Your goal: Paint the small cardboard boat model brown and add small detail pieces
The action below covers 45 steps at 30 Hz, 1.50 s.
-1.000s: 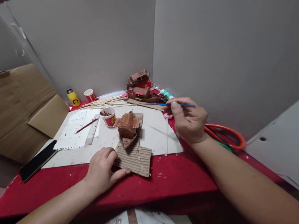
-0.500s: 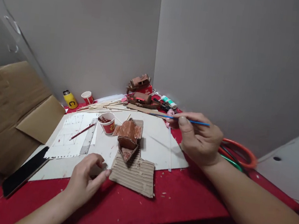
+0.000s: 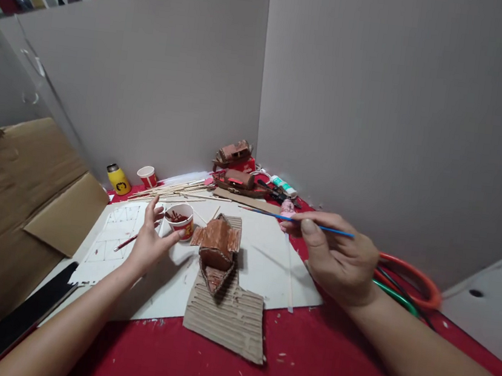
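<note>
My right hand [image 3: 341, 257] pinches a thin blue-handled paintbrush [image 3: 335, 230] in the air, its tip pointing left above the white board. My left hand [image 3: 153, 237], fingers spread, is at the near left side of a red and white paper cup [image 3: 185, 230]; I cannot tell whether the thumb touches it. Brown paint and some small dark sticks show inside the cup. Right of the cup, a small brown-painted cardboard boat [image 3: 217, 245] with a rounded roof rests on a piece of corrugated cardboard [image 3: 230, 316].
Behind lie thin wooden sticks [image 3: 173, 187], two more brown boats [image 3: 238, 180], a second cup [image 3: 147, 176] and a yellow bottle [image 3: 118, 179]. Leftward are a drawing sheet [image 3: 112, 238], a phone [image 3: 32, 307] and a cardboard box [image 3: 10, 213]. Orange tubing [image 3: 422, 287] lies at right.
My left hand has moved forward from beside the corrugated cardboard to the paper cup, its fingers spreading. The right hand still holds the paintbrush. The camera view has tilted up slightly.
</note>
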Motion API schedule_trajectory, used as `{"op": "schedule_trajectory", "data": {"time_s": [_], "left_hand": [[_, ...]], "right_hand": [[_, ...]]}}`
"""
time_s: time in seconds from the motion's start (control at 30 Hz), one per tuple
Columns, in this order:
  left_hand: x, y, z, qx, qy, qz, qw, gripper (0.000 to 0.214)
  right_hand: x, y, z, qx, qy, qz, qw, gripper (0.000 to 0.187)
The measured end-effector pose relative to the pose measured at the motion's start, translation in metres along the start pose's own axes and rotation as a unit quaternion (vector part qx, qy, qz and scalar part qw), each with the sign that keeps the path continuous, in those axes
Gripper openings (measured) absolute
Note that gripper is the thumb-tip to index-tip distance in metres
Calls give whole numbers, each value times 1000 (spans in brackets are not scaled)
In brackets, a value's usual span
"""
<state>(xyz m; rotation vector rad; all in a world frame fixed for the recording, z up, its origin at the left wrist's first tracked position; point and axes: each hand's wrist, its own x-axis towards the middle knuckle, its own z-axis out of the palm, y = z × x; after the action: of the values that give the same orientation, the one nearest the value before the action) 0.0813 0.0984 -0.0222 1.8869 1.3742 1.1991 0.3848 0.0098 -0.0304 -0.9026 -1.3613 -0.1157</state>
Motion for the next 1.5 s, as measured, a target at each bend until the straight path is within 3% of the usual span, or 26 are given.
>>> {"op": "schedule_trajectory", "data": {"time_s": [0.27,0.57,0.8,1.03,1.23,1.33,1.5], "left_hand": [[27,-7,16,-18,-26,4,999,112],[29,-11,21,-41,-4,15,999,104],[25,-10,13,-44,26,22,998,96],[4,16,-10,27,75,100,992,101],[-27,39,-25,20,64,111,992,104],[-41,33,-25,42,54,116,991,104],[-56,7,-19,37,4,108,993,105]], "right_hand": [[-2,-1,1,-8,3,15,1000,10],[-2,3,3,-6,0,5,1000,12],[-4,2,3,5,-4,17,1000,12],[-5,-2,3,55,-22,-25,998,23],[-9,-4,4,62,-14,-23,998,25],[-9,-6,5,61,-18,-23,998,24],[-4,-7,6,23,-34,-52,998,21]]}}
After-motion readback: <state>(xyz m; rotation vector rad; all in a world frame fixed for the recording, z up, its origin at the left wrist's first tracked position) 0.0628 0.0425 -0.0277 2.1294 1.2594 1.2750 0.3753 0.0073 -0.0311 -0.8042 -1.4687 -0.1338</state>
